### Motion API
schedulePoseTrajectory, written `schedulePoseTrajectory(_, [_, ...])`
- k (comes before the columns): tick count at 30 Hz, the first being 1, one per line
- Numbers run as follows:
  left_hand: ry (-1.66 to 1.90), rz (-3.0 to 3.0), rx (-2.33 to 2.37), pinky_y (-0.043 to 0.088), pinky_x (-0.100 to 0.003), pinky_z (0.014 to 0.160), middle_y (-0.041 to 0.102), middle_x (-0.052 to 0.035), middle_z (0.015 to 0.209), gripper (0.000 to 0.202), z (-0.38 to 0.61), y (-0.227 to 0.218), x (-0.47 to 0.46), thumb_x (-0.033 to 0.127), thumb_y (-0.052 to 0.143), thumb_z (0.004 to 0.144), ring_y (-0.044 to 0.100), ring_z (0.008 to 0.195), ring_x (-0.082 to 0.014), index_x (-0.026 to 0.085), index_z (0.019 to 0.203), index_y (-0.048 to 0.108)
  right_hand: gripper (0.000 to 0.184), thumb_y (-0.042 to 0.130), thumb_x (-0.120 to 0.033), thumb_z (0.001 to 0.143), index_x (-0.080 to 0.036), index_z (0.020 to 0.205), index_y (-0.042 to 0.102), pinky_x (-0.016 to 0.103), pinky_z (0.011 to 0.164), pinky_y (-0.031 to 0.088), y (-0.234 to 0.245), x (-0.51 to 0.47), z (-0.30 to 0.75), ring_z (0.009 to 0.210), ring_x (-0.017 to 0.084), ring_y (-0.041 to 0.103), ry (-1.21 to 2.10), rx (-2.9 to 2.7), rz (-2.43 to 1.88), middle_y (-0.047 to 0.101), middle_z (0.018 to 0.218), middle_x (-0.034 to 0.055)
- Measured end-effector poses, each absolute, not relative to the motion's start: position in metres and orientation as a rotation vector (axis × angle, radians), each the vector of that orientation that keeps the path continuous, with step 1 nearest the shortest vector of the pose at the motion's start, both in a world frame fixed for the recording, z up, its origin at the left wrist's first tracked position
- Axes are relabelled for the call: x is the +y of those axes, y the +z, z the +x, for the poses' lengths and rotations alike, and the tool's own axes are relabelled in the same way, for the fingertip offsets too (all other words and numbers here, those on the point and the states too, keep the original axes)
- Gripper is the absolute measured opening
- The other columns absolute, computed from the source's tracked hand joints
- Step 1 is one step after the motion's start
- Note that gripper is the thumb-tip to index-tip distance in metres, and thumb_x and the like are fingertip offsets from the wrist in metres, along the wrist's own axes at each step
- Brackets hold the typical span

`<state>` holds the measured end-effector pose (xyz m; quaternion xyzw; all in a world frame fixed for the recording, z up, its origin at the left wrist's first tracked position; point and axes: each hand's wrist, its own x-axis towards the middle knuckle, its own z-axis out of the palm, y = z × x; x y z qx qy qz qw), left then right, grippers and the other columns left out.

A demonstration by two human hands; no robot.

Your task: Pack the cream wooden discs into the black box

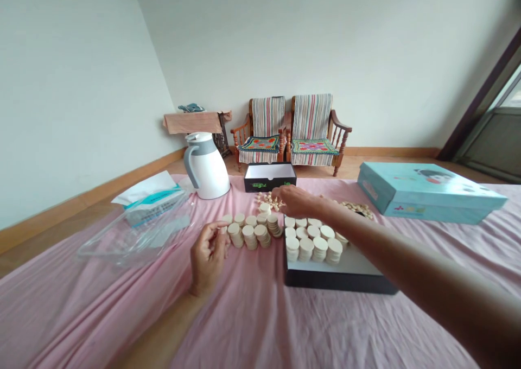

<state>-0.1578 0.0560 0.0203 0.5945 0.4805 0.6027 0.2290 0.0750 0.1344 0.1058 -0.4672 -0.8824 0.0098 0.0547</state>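
Inside the black tray (342, 282), pale round discs (319, 245) stand in short stacks arranged in rows; the tray's near part is bare. Left of the tray, further disc stacks (250, 236) sit directly on the pink cloth (244, 315), the one nearest the tray slumping. Your left hand (208, 258) is at the far end of these stacks, thumb and forefinger close together at the end stack; whether a disc is pinched between them cannot be told. Your right hand (297, 202) reaches across the tray, fingertips at small round pieces (262, 198) just beyond its far left corner; their grip is hidden.

The step in hand is judged to be handling discs and small pieces by both hands at once. The next move calls for a light fingertip grip and a right forearm held clear of the stacks beneath.

Beyond the tray stands an open black box (260, 185); to its right, a light-blue box (431, 192); farther left, a white-and-grey jug (209, 168).
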Motion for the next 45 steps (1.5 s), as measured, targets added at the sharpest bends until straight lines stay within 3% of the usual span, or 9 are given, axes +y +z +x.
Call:
schedulePoseTrajectory(8, [1.721, 1.585, 1.398, 0.037, -0.017, 0.041, 0.051, 0.0047, 0.057, 0.02, -0.167, 0.034, 0.054, 0.033, 0.052, 0.086, 0.045, 0.042, -0.0077, 0.015, 0.096, 0.056, 0.059, 0.066, -0.008, 0.063, -0.018, 0.12, 0.054, 0.024, 0.077, 0.045, 0.081, 0.2, 0.046, 0.099, 0.02, 0.058, 0.183, -3.064, -1.157, 0.06, 0.114, 0.0096])
schedulePoseTrajectory(19, [1.741, 1.557, 1.411, 0.038, -0.017, 0.041, 0.052, 0.0043, 0.057, 0.019, -0.173, 0.038, 0.055, 0.032, 0.053, 0.086, 0.046, 0.043, -0.0074, 0.016, 0.095, 0.056, 0.044, 0.067, -0.014, 0.065, -0.017, 0.108, 0.061, 0.031, 0.082, 0.041, 0.063, 0.216, 0.04, 0.097, 0.021, 0.054, 0.205, -3.307, -0.79, 0.062, 0.104, 0.0066])
schedulePoseTrajectory(33, [1.68, 1.589, 1.44, 0.037, -0.016, 0.039, 0.051, 0.0042, 0.056, 0.02, -0.173, 0.034, 0.057, 0.033, 0.053, 0.085, 0.045, 0.041, -0.0072, 0.015, 0.093, 0.057, 0.039, 0.069, -0.023, 0.067, -0.015, 0.105, 0.064, 0.032, 0.08, 0.043, 0.058, 0.213, 0.034, 0.098, 0.025, 0.056, 0.129, -3.239, -0.903, 0.062, 0.107, 0.0113])
schedulePoseTrajectory(39, [1.667, 1.627, 1.482, 0.037, -0.017, 0.04, 0.051, 0.0046, 0.056, 0.02, -0.175, 0.032, 0.06, 0.033, 0.052, 0.086, 0.046, 0.041, -0.0077, 0.015, 0.094, 0.057, 0.034, 0.062, -0.011, 0.069, -0.015, 0.102, 0.061, 0.028, 0.076, 0.042, 0.08, 0.205, 0.044, 0.091, 0.02, 0.056, 0.126, -3.145, -0.953, 0.063, 0.099, 0.0088])
schedulePoseTrajectory(45, [1.657, 1.645, 1.454, 0.037, -0.017, 0.042, 0.051, 0.0049, 0.056, 0.018, -0.176, 0.03, 0.062, 0.03, 0.053, 0.085, 0.046, 0.042, -0.0077, 0.016, 0.095, 0.058, 0.033, 0.058, -0.012, 0.069, -0.018, 0.101, 0.056, 0.028, 0.075, 0.04, 0.132, 0.153, 0.108, 0.088, 0.019, 0.054, 0.145, -2.944, -1.071, 0.06, 0.099, 0.007])
